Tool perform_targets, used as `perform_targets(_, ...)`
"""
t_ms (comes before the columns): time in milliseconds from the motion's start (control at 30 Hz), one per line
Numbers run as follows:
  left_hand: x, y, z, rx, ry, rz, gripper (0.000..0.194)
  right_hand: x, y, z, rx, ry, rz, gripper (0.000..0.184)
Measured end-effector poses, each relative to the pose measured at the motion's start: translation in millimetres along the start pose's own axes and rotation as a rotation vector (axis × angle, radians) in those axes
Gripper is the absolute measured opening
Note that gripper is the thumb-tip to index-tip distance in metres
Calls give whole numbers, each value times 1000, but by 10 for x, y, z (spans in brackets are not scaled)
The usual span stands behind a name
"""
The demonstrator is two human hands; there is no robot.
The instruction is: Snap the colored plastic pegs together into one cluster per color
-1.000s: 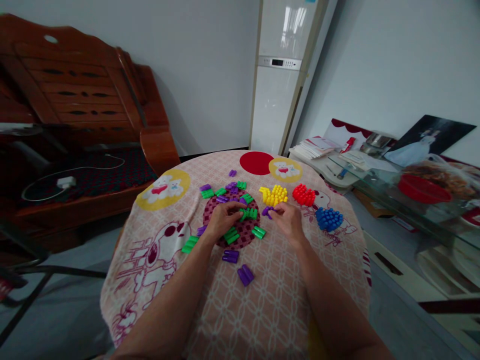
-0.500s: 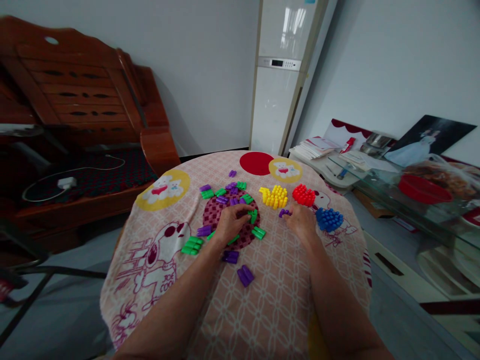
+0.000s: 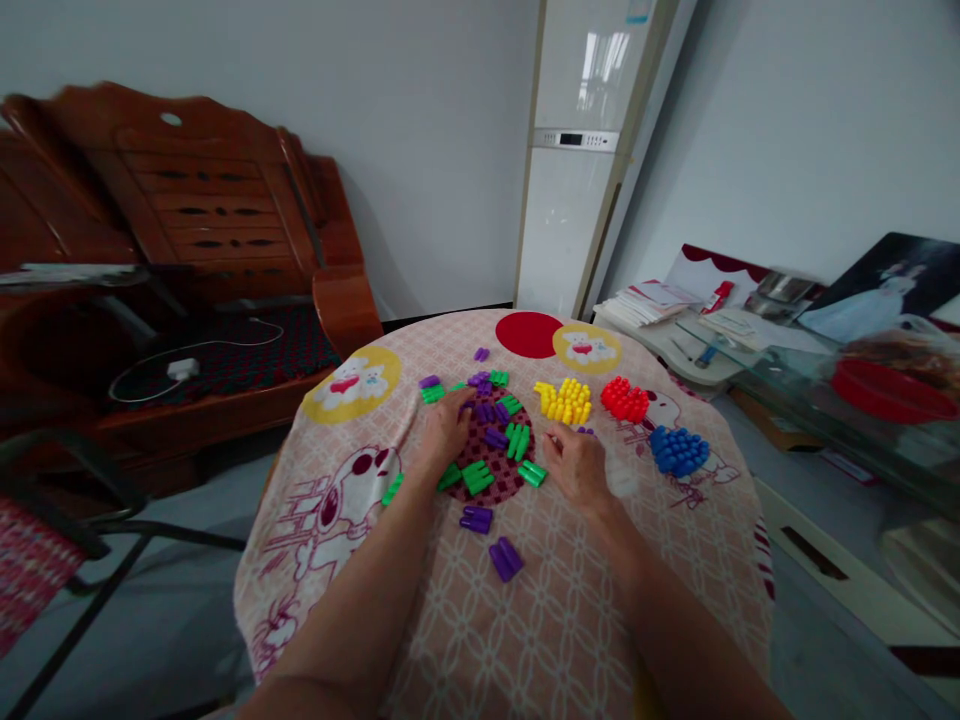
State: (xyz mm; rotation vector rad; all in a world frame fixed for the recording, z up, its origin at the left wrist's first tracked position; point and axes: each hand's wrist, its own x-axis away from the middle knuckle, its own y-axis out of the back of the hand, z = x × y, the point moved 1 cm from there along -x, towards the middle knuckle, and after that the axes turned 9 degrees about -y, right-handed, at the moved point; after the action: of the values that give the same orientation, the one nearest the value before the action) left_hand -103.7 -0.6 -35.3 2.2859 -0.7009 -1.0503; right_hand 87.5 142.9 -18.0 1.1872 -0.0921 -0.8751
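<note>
Purple pieces [image 3: 496, 438] and green pieces [image 3: 478, 477] lie mid-frame around left hand [image 3: 448, 425] and right hand [image 3: 576, 466], either grip's state impossible to tell; yellow cluster [image 3: 566, 402], red cluster [image 3: 625, 399], blue cluster [image 3: 679, 450] crowd right; worktop [image 3: 562, 600] edge curves lower right.

Bends the left hand [image 3: 446, 432] over scattered purple pieces [image 3: 496, 438] and green pieces [image 3: 478, 477], left of the middle of the table [image 3: 570, 610]; hides any grip there. Curls the right hand [image 3: 579, 466] just beside a lone green block [image 3: 532, 473], grip likewise unclear. Shows a yellow cluster [image 3: 566, 402] toward the far edge, a red cluster [image 3: 625, 399] and a blue cluster [image 3: 679, 451] toward the right edge. Has a purple pair [image 3: 506, 559] closest to the near edge.
</note>
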Motion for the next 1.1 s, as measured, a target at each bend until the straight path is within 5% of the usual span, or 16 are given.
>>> perform_targets(233,-344,-164,63,-113,45,-1,43,104,-238,55,-90,95,-1,23)
perform_targets(433,-762,-344,131,-296,90,162,38,93,-247,-3,-175,105,-74,27)
perform_targets(567,-753,-271,74,-339,132,192,33,7,-135,-109,-261,112,-194,29)
perform_targets(767,-445,-88,-433,-136,58,92,28,-263,196,-629,-460,-189,-525,31)
perform_targets(933,-238,-348,-989,161,-165,231,26,-334,131,-871,-551,-348,-461,33)
perform_targets(1100,-86,-785,-1188,186,-271,320,28,-330,-28,-912,-576,-411,-352,32)
